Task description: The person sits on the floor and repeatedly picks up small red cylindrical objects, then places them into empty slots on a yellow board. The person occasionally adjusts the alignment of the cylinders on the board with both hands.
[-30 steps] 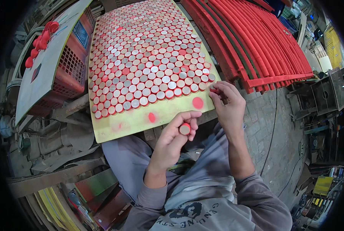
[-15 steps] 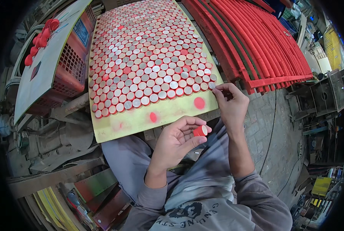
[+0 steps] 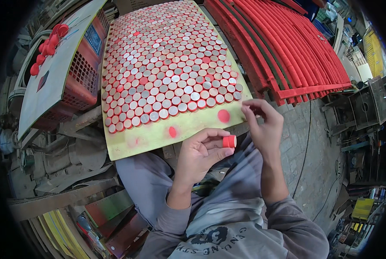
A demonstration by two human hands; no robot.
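Note:
In my left hand (image 3: 197, 157), thumb and fingers are closed around a short stack of red-sided wooden discs (image 3: 229, 141), one pale end facing right. A thin line across the red side suggests two discs. My right hand (image 3: 265, 127) hovers at the near right corner of the yellow-green board (image 3: 154, 143), its thumb and index finger slightly apart with nothing visible between them. Tight rows of similar discs (image 3: 167, 82), pale or greyish on top with red sides, cover most of the board. The end disc (image 3: 237, 95) of the front row lies just beyond my right fingertips.
Red painted slats (image 3: 296, 52) are stacked at the right. To the left, a pale panel (image 3: 57, 69) lies over a red plastic crate (image 3: 81, 73), with several red round pieces (image 3: 50, 45) on it. Red paint spots (image 3: 223, 115) mark the board's near strip. A cable (image 3: 306, 146) crosses the paved floor.
My right hand has drawn back slightly from the end disc of the front row, fingers loosening. The left hand has turned its stack so more red side shows.

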